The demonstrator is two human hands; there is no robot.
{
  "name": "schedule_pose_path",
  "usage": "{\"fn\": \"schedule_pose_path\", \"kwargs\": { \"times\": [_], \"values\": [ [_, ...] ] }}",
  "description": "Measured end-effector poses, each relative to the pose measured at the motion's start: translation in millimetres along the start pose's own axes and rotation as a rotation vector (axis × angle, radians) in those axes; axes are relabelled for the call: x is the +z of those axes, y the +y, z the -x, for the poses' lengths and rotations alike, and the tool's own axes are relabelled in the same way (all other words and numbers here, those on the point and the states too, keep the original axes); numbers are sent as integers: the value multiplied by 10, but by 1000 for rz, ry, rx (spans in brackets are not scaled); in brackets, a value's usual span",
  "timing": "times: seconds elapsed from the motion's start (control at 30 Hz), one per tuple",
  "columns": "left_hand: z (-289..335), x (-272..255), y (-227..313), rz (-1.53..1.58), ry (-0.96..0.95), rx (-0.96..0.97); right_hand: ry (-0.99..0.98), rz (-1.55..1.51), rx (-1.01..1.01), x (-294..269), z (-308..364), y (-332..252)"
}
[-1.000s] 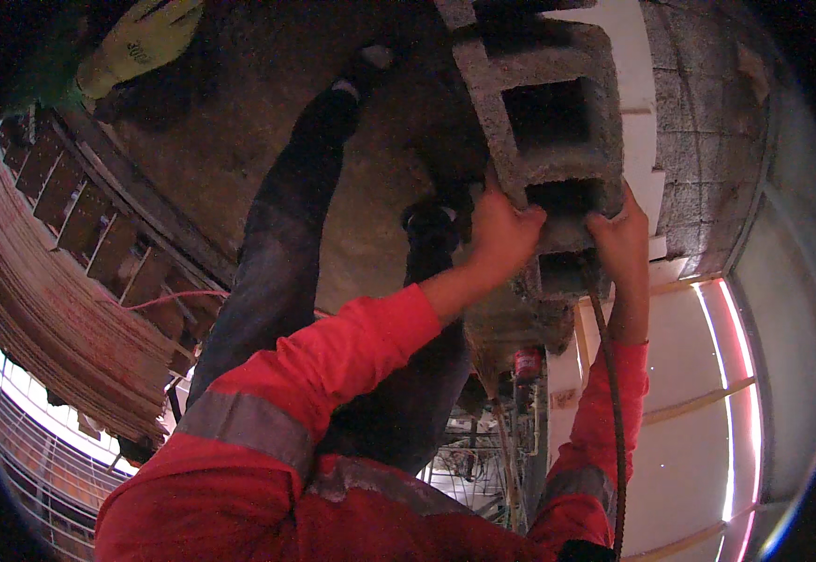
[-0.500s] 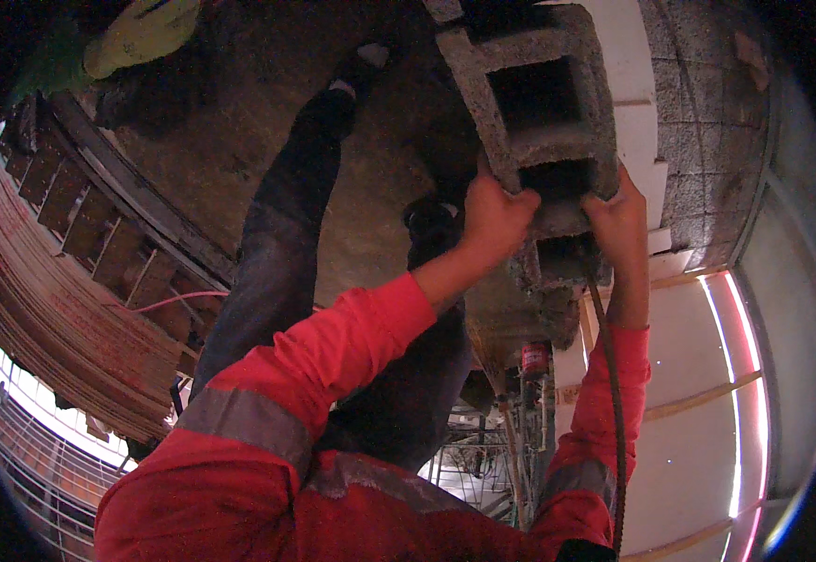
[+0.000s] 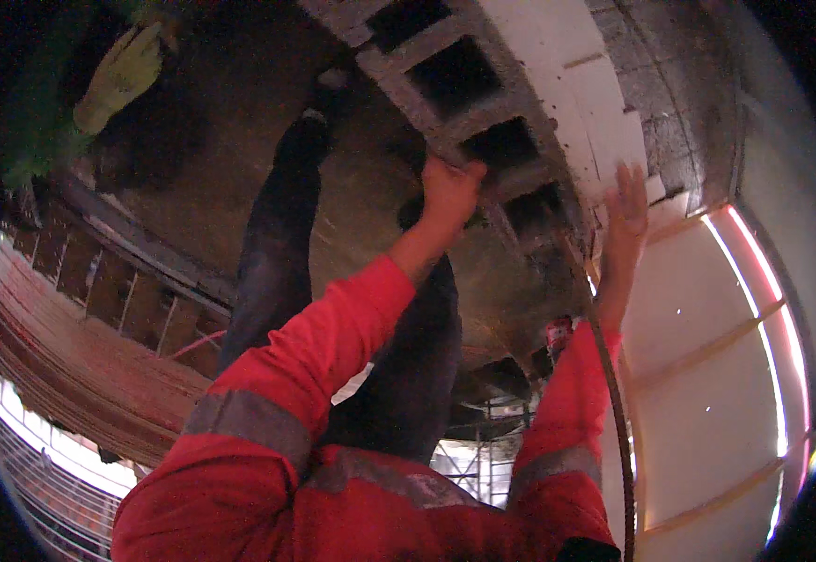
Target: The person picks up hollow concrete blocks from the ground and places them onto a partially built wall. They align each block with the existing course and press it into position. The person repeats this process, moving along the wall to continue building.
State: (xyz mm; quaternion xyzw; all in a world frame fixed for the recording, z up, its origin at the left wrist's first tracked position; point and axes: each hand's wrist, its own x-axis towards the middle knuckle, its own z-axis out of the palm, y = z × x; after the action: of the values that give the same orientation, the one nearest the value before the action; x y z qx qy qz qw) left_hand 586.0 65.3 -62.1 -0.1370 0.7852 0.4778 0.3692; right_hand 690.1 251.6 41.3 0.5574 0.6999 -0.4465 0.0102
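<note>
The person's left hand (image 3: 452, 192), just past 12 o'clock from the middle of the view, has its fingers clamped on the near edge of a grey hollow block (image 3: 520, 178), with the thumb over the rim; the fingertips beneath are hidden. The block lies towards 1 o'clock, its dark square openings facing up, in a run that slants up towards 12 o'clock.

The right hand (image 3: 626, 211), slightly blurred between 2 and 3 o'clock, is clear of the block, fingers apart and raised in front of a pale board (image 3: 558, 56) that runs along the block's far side. A thin dark rod (image 3: 618, 403) passes beside the right forearm down to 5 o'clock.

A red can (image 3: 558, 332) sits near 4 o'clock, partly covered by the red sleeve (image 3: 572, 384). At 10 o'clock is another person's yellow glove (image 3: 122, 80); stacked boards (image 3: 71, 347) fill 9 o'clock.
</note>
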Motion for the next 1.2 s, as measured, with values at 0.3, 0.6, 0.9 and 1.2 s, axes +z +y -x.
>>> {"fn": "schedule_pose_path", "kwargs": {
  "times": [0.3,0.6,0.9,1.2],
  "values": [
    [46,-59,5,331,-227,57,42,-304,712,723,1435,1136],
    [-349,-394,-317,-87,-561,20,275,-571,772,1001,813,948],
    [-252,-537,604,-115,-580,-364,275,-572,565,974,822,775],
    [-825,-757,1181,-30,-499,-203,160,-643,532,1013,811,964]
  ]
}}
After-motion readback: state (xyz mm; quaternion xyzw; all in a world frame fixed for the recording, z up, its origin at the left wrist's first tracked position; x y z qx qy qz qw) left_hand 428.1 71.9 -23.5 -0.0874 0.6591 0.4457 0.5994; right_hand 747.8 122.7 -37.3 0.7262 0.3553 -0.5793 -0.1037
